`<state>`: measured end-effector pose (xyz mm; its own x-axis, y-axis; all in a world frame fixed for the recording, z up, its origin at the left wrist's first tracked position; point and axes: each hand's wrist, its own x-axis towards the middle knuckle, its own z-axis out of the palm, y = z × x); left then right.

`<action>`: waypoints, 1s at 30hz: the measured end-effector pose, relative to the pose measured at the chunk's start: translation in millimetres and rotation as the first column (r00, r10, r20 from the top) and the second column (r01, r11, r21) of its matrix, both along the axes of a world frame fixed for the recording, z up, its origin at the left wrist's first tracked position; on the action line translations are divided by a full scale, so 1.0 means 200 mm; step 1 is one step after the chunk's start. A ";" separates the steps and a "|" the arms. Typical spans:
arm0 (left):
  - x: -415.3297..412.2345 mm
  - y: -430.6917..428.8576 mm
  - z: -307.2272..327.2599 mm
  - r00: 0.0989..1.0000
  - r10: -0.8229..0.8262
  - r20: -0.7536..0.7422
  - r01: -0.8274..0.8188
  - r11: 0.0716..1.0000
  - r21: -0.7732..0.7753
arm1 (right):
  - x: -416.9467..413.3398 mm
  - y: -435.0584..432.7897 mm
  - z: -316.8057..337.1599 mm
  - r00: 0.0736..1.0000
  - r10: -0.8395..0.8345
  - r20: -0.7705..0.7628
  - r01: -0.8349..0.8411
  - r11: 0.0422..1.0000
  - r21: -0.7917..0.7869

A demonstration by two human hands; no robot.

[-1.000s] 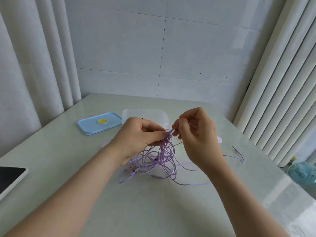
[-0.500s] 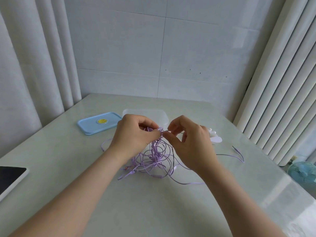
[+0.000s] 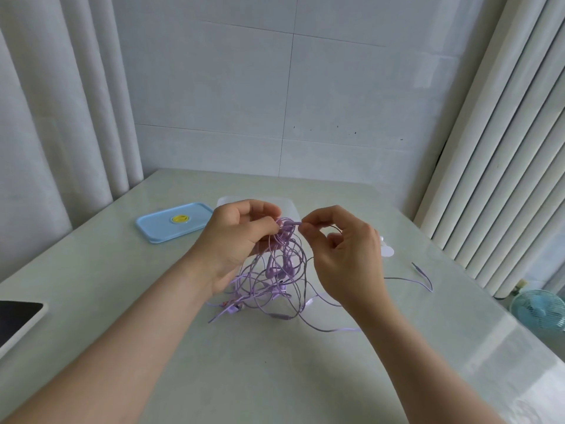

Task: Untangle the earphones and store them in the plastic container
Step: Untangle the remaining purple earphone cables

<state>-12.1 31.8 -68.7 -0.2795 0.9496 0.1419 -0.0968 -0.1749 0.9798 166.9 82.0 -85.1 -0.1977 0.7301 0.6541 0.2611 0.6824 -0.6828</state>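
Left hand (image 3: 241, 240) fingers clamp the top of the tangled lilac earphone cords (image 3: 275, 280), anchoring them; right hand (image 3: 345, 255) fingers pinch one strand beside them, likely to free it. Loops hang below onto the surface (image 3: 275, 377).

Earphones (image 3: 282, 272): lilac cable, purple buds. Lid (image 3: 165, 223): light blue, round yellow sticker (image 3: 179, 218) at centre. Container (image 3: 292, 206): translucent white. Tabletop (image 3: 275, 377): pale grey-green, faint marbling. Tablet (image 3: 16, 312): black screen, white frame. Fan (image 3: 539, 310): turquoise. Curtains (image 3: 501, 148): white.

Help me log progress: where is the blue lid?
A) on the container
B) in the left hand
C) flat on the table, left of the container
C: the blue lid lies flat on the table, left of the clear container.
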 end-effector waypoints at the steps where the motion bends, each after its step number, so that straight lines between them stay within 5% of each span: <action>1: 0.00 0.00 0.00 0.999 -0.030 0.046 0.030 1.000 -0.010 | 0.00 0.00 0.00 1.000 0.020 -0.015 -0.020 0.999 -0.029; 9: 0.00 -0.01 0.01 0.986 -0.118 0.118 0.113 0.992 0.047 | -0.03 0.00 -0.01 0.978 0.117 -0.171 -0.145 0.976 -0.164; 13: 0.01 -0.01 0.01 0.992 -0.110 0.061 0.107 0.993 0.043 | -0.02 -0.02 -0.01 0.968 0.232 -0.092 -0.245 0.952 -0.186; 17: 0.01 0.00 0.00 0.995 -0.104 0.000 0.104 0.993 0.056 | -0.02 -0.02 -0.02 0.986 0.164 0.040 -0.160 0.983 -0.093; 21: 0.02 0.00 -0.01 0.978 0.053 -0.203 -0.038 0.996 0.079 | -0.01 -0.02 0.00 0.989 -0.051 0.140 0.027 0.985 0.168; 26: 0.01 0.00 -0.02 0.965 0.124 -0.233 -0.102 0.989 0.104 | 0.01 0.03 0.02 0.985 -0.146 -0.088 0.150 0.988 0.035; 30: -0.04 0.01 -0.02 0.931 0.246 -0.268 -0.207 0.964 0.166 | 0.09 0.07 0.03 0.878 -0.470 0.095 0.465 0.882 0.074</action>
<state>-19.8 33.7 -72.2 -0.4142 0.8329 0.3670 0.2395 -0.2893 0.9268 183.9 96.1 -78.6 0.0883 0.7237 0.6845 0.6270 0.4936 -0.6027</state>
